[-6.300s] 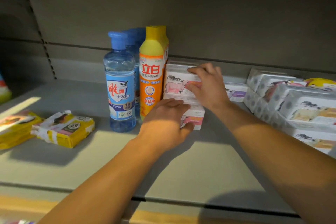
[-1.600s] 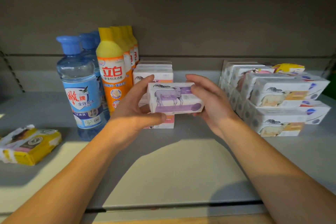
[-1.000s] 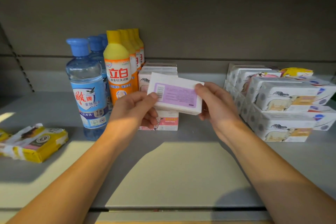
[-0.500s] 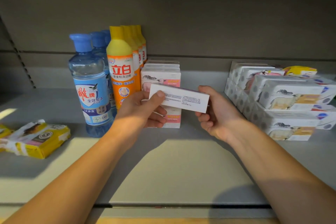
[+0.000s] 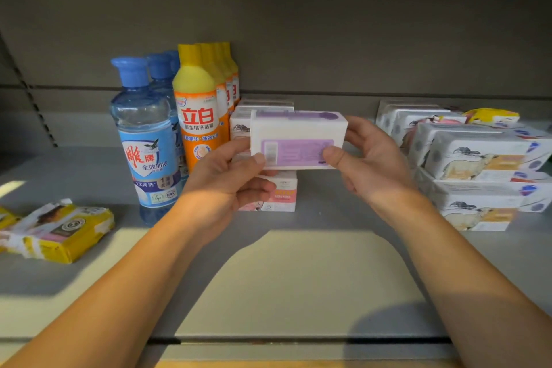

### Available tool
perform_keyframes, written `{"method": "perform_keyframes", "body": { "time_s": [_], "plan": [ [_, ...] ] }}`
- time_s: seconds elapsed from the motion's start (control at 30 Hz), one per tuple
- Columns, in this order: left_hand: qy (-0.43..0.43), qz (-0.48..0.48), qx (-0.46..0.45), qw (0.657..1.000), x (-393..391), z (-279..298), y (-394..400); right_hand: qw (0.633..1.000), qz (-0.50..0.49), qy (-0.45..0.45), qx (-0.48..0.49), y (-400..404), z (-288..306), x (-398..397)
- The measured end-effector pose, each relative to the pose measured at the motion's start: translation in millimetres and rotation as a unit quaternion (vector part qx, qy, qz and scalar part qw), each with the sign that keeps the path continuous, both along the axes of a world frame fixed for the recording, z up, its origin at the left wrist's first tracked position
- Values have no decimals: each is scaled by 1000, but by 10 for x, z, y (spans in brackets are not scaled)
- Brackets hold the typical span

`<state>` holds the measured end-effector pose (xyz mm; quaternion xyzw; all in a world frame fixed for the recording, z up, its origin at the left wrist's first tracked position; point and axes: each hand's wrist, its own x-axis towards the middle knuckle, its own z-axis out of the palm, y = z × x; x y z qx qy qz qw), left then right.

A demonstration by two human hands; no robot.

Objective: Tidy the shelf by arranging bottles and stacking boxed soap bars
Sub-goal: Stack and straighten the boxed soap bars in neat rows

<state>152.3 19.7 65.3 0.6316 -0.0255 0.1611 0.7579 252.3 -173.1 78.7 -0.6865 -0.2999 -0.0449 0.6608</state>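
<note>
A white soap box with a purple label (image 5: pixel 298 137) is held level in the air between my left hand (image 5: pixel 227 176) and my right hand (image 5: pixel 370 164). Its barcode side faces me. Right behind it stands a stack of white and pink soap boxes (image 5: pixel 277 194), partly hidden by the held box and my left hand. To the left, a row of blue-capped clear bottles (image 5: pixel 143 140) stands beside a row of orange bottles with yellow caps (image 5: pixel 198 116).
More boxed soap bars (image 5: pixel 472 158) are piled two high at the right, with a yellow pack (image 5: pixel 493 115) on top at the back. Yellow wrapped packs (image 5: pixel 56 230) lie at the left. The grey shelf (image 5: pixel 298 278) has bare surface in front of my hands.
Over the last second I have turned the purple soap box over in both hands, from its edge to its barcode side, and raised it slightly in front of the stack.
</note>
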Motion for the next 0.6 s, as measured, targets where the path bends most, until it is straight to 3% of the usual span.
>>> {"method": "perform_keyframes", "body": {
  "time_s": [0.1,0.23,0.37,0.43,0.5,0.6],
  "plan": [
    [13,8,24,1000,7,-34,-35,998,-16,-55,-12,4,14,-41],
    [8,17,40,999,-2,-50,-32,998,28,-44,37,10,6,-54],
    [17,-21,-22,999,4,-4,28,977,150,101,113,3,18,-37],
    [21,-41,-76,996,22,15,52,966,144,161,144,50,17,-48],
    [20,-38,-89,995,24,22,27,977,78,141,137,115,-21,-58],
    [16,6,-52,999,14,-4,-38,999,13,22,45,158,-82,-92]
  ]
}}
